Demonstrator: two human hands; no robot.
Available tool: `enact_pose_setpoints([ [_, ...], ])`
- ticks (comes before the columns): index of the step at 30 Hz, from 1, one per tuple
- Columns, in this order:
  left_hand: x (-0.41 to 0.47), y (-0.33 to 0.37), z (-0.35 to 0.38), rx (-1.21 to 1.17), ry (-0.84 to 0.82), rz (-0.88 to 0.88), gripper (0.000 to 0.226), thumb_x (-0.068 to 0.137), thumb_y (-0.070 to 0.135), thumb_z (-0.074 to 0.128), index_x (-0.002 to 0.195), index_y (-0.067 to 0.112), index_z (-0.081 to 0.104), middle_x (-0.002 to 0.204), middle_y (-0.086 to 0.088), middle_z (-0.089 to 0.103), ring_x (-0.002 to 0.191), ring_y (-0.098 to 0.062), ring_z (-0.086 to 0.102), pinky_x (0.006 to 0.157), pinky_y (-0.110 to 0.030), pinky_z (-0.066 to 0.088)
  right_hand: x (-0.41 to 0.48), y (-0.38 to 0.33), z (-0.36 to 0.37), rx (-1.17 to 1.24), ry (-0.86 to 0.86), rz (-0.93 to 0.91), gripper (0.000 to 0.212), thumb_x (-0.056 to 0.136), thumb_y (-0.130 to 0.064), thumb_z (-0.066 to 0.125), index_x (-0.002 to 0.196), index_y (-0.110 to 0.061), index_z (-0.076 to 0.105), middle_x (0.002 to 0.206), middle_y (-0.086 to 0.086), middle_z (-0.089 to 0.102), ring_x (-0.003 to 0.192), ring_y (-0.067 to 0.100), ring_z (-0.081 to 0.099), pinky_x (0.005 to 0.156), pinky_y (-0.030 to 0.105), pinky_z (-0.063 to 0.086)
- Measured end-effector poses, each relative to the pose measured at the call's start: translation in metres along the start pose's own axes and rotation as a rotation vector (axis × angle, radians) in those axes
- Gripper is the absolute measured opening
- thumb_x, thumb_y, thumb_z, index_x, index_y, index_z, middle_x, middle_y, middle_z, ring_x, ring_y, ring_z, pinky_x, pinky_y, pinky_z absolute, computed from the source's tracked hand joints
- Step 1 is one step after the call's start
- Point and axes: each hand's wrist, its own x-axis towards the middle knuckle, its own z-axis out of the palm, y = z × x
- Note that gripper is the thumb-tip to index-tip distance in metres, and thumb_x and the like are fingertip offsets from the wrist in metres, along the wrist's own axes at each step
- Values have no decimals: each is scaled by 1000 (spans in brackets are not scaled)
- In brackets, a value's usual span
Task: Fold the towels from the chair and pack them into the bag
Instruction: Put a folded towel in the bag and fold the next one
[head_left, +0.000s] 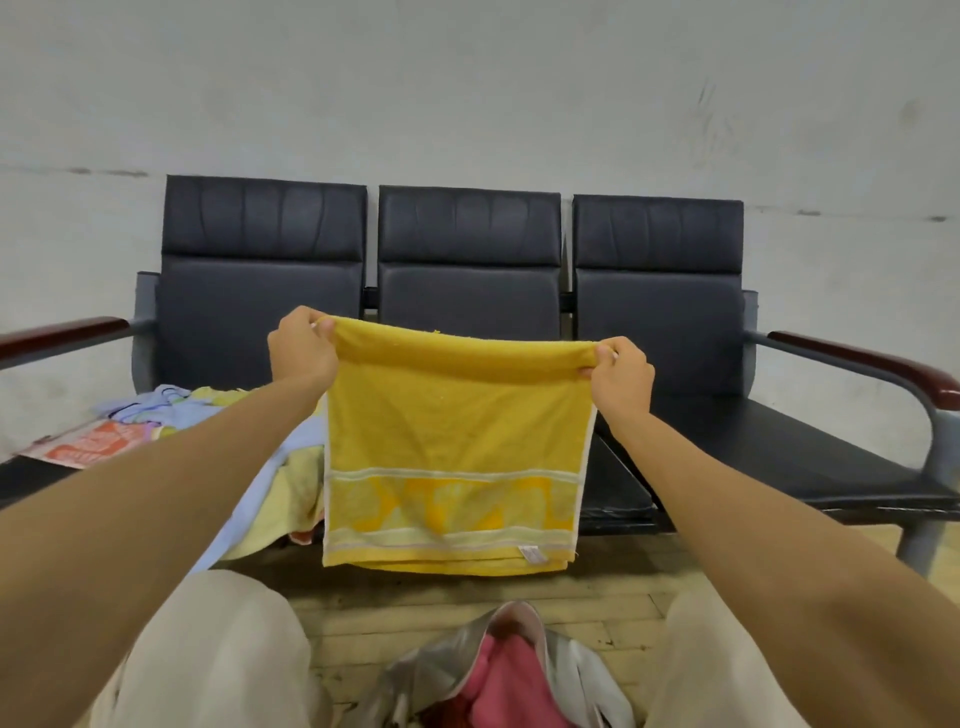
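Observation:
A yellow towel (452, 436) hangs doubled over in the air in front of the middle seat, its patterned border and a small label at the bottom. My left hand (301, 345) pinches its upper left corner and my right hand (621, 376) pinches its upper right corner. On the left seat lies a heap of other towels (270, 467), light blue and pale yellow. Between my knees at the bottom stands a silvery bag (415, 675), open, with a pink towel (509, 680) inside.
A row of three black padded seats (727, 431) with wooden armrests stands against a white wall. An orange and white printed sheet (88, 447) lies at the far left of the seat row. Wooden floor shows under the towel.

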Motion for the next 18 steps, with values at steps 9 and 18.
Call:
enact_pose_setpoints([
  [9,5,-38,30,116,-85,40,23,100,19,49,107,3,63,118,-18,52,92,-26,53,77,-34,43,19,31,25,-28,-90,153,9,100,-19,46,105,-15,51,102,9,57,91,30,66,79,48,58],
  [18,12,-88,90,301,-267,-157,14,97,19,52,108,10,54,83,-17,67,67,-37,67,71,-47,57,40,78,67,-120,-180,216,15,104,-23,37,111,-14,47,93,6,54,71,25,69,68,40,60],
])
